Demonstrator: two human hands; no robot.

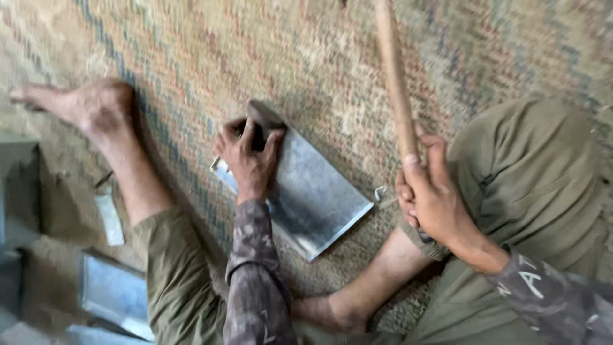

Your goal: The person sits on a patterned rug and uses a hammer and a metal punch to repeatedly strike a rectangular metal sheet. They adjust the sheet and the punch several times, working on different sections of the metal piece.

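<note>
Legs (137,191) flank metal sheet (313,188); woven mat (306,57) underneath.

— What covers the floor?
— A woven mat (191,51) with faded zigzag bands of blue, red and tan, in soft, even light.
— Anything at the edge?
— Grey metal sheets (115,294) stacked at lower left.

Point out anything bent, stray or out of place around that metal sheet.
A small bent metal scrap lies loose on the woven mat, just off the metal sheet. The sheet lies askew to the mat's weave, pinned by the left hand.
</note>
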